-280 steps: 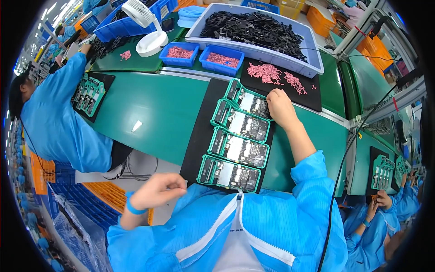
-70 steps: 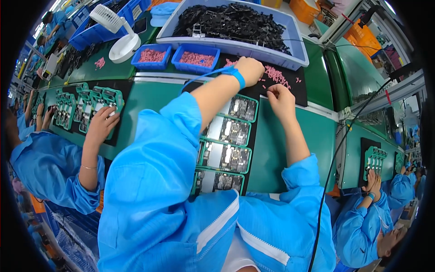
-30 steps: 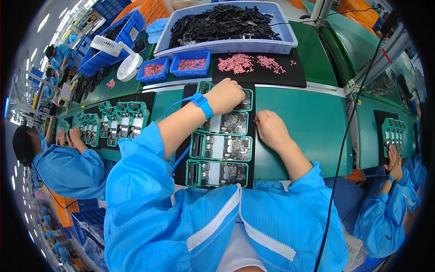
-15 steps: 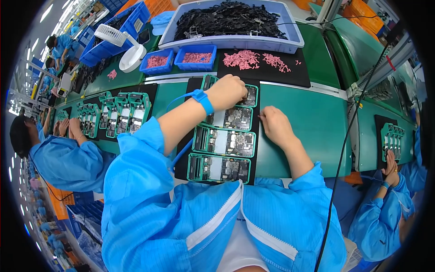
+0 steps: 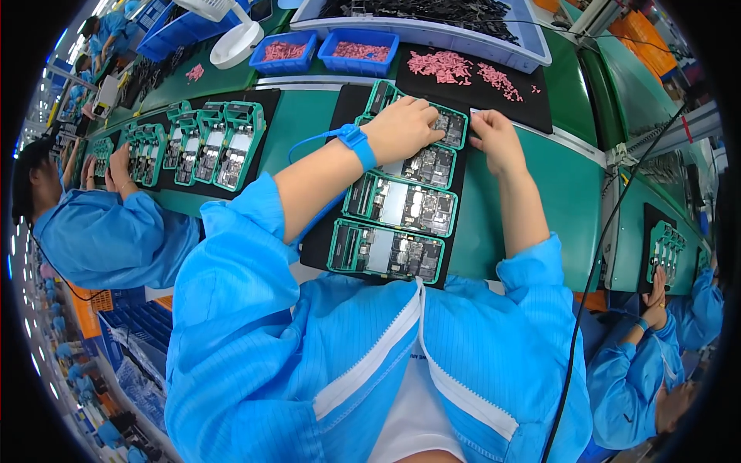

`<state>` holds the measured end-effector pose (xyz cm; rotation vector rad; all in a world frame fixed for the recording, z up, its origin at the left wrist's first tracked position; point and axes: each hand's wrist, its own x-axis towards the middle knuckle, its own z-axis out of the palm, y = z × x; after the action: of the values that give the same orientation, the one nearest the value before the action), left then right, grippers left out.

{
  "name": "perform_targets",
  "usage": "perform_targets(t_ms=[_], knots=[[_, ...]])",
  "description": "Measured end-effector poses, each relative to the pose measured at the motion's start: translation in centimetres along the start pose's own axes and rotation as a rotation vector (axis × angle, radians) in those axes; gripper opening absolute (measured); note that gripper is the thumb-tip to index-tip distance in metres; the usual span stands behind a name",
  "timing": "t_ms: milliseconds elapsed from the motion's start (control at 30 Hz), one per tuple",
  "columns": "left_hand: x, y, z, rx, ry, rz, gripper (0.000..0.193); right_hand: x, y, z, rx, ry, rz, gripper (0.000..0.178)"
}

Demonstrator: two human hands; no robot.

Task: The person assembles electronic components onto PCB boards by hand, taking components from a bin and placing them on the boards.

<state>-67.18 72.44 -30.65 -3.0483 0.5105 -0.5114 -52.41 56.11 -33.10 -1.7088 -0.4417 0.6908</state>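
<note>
A column of several phone-like devices in green frames, with bare circuit boards, lies on a black mat (image 5: 320, 251) in front of me. My left hand (image 5: 403, 130), with a blue wrist strap (image 5: 356, 145), rests over the far devices, its fingers curled down near the board of the farthest device (image 5: 451, 127). What its fingertips hold, if anything, is hidden. Just right of that device, my right hand (image 5: 498, 140) has thumb and fingers drawn together; I cannot make out anything between them. Nearer to me lie two uncovered devices, the third (image 5: 401, 202) and the nearest (image 5: 388, 251).
Beyond the mat stand two blue trays of small pink parts (image 5: 284, 52) (image 5: 360, 51). Loose pink pieces (image 5: 441, 67) lie on another black mat. A large bin (image 5: 532, 58) holds black parts. A black cable (image 5: 610, 193) hangs at right. Co-workers (image 5: 116, 224) sit either side.
The view has shifted, so the bench sits higher in the picture. My right hand has moved farther away, up beside the farthest device. My left hand has flattened somewhat over the far devices.
</note>
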Motion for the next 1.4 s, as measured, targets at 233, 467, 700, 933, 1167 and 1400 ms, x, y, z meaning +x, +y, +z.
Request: perform_targets(t_ms=[233, 467, 700, 933, 1167, 1400], knots=[[-1.0, 0.0, 0.0, -0.123, 0.149, -0.111, 0.018, 1.7, -1.5, 0.8, -0.09, 0.031, 0.098, 0.019], [-7.7, -0.8, -3.6, -0.452, 0.586, -0.679, 0.022, 2.8, 0.2, 1.6, 0.053, 0.02, -0.035, 0.016], [-15.7, 2.4, -1.0, -0.742, 0.431, -0.895, 0.027, 3.4, 1.1, 1.5, 0.318, -0.01, 0.041, 0.019], [-17.6, 2.9, -1.6, -0.693, 0.421, -0.951, 0.025, -0.5, 0.4, 0.7, 0.55, 0.222, -0.044, 0.025], [-25.7, -2.5, -0.3, -0.767, 0.39, -0.928, 0.021, -9.8, 1.7, -4.2, 0.584, 0.749, -0.227, 0.025], [-40.1, -14.9, -0.6, -0.843, 0.408, -0.87, 0.017, -19.0, -1.4, -1.8, 0.353, 1.196, -0.528, 0.017]])
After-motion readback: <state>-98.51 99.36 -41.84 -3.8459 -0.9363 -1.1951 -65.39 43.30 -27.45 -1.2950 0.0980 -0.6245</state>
